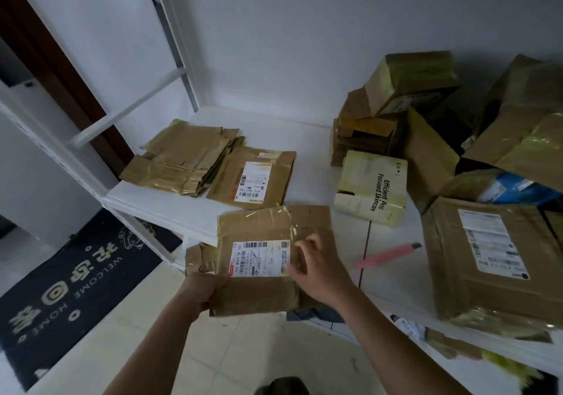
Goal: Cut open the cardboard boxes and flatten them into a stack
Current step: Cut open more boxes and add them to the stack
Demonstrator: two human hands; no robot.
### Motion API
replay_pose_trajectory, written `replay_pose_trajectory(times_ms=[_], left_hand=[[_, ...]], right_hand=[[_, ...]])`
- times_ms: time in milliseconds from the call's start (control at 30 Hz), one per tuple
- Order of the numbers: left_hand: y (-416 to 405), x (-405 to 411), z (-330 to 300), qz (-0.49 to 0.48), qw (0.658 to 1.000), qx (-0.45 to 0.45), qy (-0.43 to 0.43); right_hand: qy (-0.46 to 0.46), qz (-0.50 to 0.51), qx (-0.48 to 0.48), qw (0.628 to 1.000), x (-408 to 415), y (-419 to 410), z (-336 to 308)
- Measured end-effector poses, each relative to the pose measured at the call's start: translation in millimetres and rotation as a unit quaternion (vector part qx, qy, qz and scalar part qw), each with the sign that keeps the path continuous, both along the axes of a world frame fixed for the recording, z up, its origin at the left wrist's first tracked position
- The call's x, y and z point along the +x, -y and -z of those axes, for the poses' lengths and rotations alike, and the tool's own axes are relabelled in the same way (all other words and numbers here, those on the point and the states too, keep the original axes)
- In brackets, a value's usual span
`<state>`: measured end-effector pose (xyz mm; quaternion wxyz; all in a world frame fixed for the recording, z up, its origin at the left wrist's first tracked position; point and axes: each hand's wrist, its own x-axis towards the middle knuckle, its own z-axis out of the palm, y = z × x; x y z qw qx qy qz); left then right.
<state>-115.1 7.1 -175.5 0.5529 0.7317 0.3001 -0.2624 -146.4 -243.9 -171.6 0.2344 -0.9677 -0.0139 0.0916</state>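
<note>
I see the flattened box (pixel 262 260), brown cardboard under glossy yellowed tape with a white shipping label, held just below the middle of the frame, over the front edge of the white counter (pixel 189 212). My left hand (pixel 202 288) grips its lower left corner, fingers curled under and mostly hidden behind the cardboard. My right hand (pixel 316 268) lies on the box's right part, fingers bent, with the fingertips at the label's right edge; I cannot tell whether they pinch the tape or only press on it.

Above and left of it lies the stack of flattened boxes (pixel 182 160), creased sheets overlapping unevenly, the nearest one with a white label facing up. A pink utility knife (pixel 388 254) lies on the counter right of my right hand, blurred, its dark tip pointing up and right.

Toward the right, a pale taped carton (pixel 373 187) reads "Efficient And Focused Skincare". Behind it rises a pile of uncut boxes (pixel 405 105), tilted against each other. A large labelled box (pixel 493 257) fills the lower right, cut off by the frame edge.

At the lower left, a dark doormat (pixel 70 282) with "WELCOME HOME" lies on the pale tiled floor.
</note>
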Motion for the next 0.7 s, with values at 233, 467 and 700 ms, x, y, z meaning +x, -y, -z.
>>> replay_pose_trajectory(times_ms=[233,467,700], left_hand=[[0,14,-5,0.045,0.999,0.009,0.017],[4,14,-13,-0.027,0.995,-0.090,0.034],[-19,-1,-27,-0.039,0.974,-0.202,0.098]], right_hand=[[-0.036,-0.056,-0.142,0.988,-10,2,49],[-0.023,-0.067,-0.089,0.993,-13,11,38],[0.164,-0.053,0.009,0.985,-32,7,-3]])
